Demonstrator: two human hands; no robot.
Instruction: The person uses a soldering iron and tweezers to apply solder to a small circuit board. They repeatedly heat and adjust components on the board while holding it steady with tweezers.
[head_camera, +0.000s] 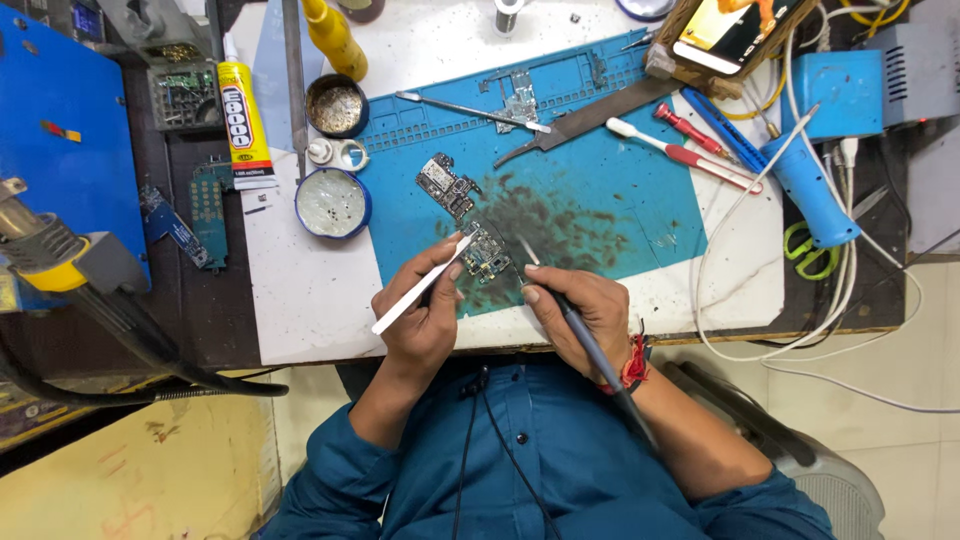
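Note:
A small phone circuit board (485, 254) lies on the stained blue work mat (600, 190). My left hand (425, 315) grips a white flat spudger (420, 285), and its tip rests at the board's left edge. My right hand (580, 310) holds a grey soldering iron (585, 340) like a pen, its metal tip touching the board's right side. A second, longer circuit board (447, 187) lies just above, apart from both hands.
A round blue tin (332, 203), a brass-wool pot (337, 105) and a yellow glue tube (243, 120) stand to the left. A toothbrush (680, 152), a red screwdriver (690, 128), a blue hot-air handle (805, 185), a phone (735, 30) and white cables (740, 300) fill the right.

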